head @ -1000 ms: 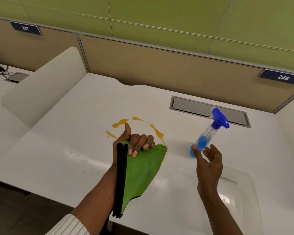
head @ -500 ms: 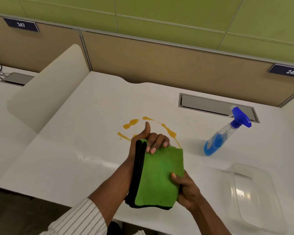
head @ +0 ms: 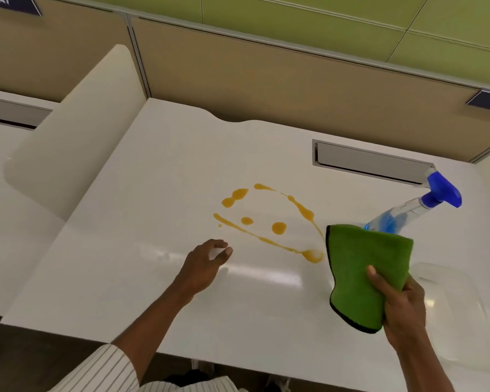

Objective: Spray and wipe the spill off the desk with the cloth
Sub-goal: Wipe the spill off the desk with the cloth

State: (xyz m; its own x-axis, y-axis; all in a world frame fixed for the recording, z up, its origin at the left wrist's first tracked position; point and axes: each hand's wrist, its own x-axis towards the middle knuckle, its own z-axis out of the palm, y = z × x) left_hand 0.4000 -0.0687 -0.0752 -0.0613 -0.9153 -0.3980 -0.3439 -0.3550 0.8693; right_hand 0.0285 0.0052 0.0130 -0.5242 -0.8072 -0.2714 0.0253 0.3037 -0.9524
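White and glossy, the tabletop [head: 130, 278] fills most of the view, backed by a tan partition panel [head: 266, 89] with green wall panels [head: 323, 12] above it. A curved cream divider [head: 74, 137] stands along its left side. Set into the surface at the back right is a grey cable hatch [head: 371, 162]. At the right edge lies a clear plastic container [head: 470, 315], partly hidden by the right arm. The folded green cloth [head: 365, 267], edged in black, is held up above the tabletop on the right, the right hand [head: 402, 309] gripping its lower corner with the thumb across the front. Just behind the cloth leans a spray bottle [head: 402, 213] with blue liquid and a blue trigger head, its base hidden by the cloth. The orange spill [head: 269, 222], a loose ring of streaks with two drops inside, lies mid-tabletop, between the hands. The left hand [head: 207, 264] hovers near the spill's lower left, empty, fingers loosely curled. A striped sleeve [head: 96, 374] shows at the bottom.
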